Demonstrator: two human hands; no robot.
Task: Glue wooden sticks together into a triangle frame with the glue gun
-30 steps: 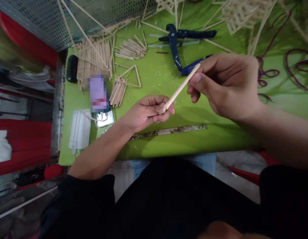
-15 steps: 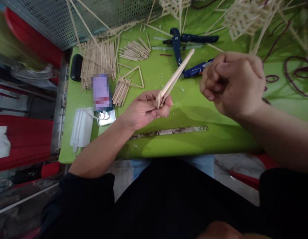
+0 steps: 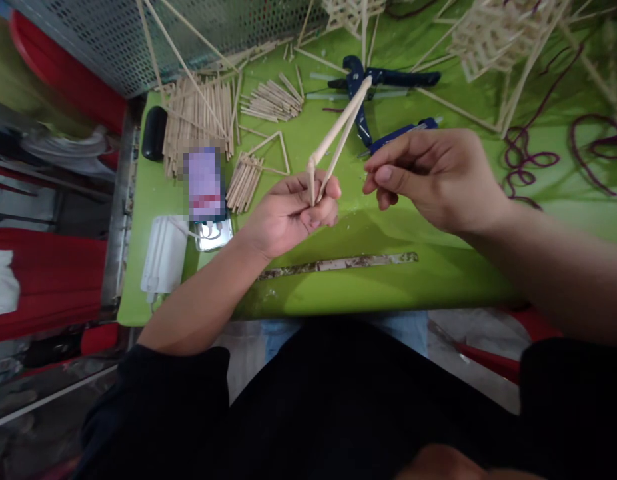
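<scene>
My left hand (image 3: 293, 213) is closed on a narrow triangular frame of thin wooden sticks (image 3: 333, 138), which points away from me and up to the right. Its near end rests between the thumb and fingers. To the right, apart from the frame, is my right hand (image 3: 438, 173), thumb and index fingertip close together and other fingers curled; whatever may be between them is too small to make out. Just beyond it lies a blue tool that looks like a glue gun (image 3: 401, 135), partly hidden. A dark blue hand cutter (image 3: 357, 90) lies behind the frame's far end.
Cut sticks lie in bundles (image 3: 198, 120) at the left, near a phone (image 3: 204, 183) and a white power bank (image 3: 163, 257). A stained flat strip (image 3: 338, 264) lies along the green table's (image 3: 298, 300) front. Purple cord (image 3: 526, 160) and woven stick structures (image 3: 508, 33) are at the right.
My right hand has moved left, from a fist to fingers extended with thumb and index close together. In my left hand the stick frame has turned, showing a wider gap between its sticks.
</scene>
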